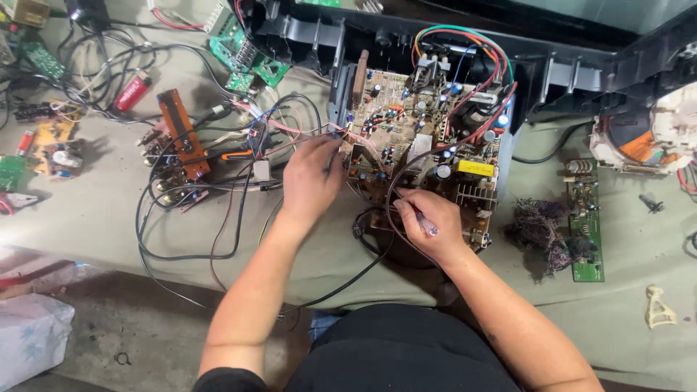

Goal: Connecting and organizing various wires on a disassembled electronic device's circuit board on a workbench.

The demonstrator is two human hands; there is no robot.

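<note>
left hand pinches thin wires; right hand grips a slim tool over brown circuit board, grey cloth surface.

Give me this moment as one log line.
left hand: at left edge of brown circuit board, among wires | right hand: gripping thin clear-handled tool at board's near edge | green board: apart, right
</note>
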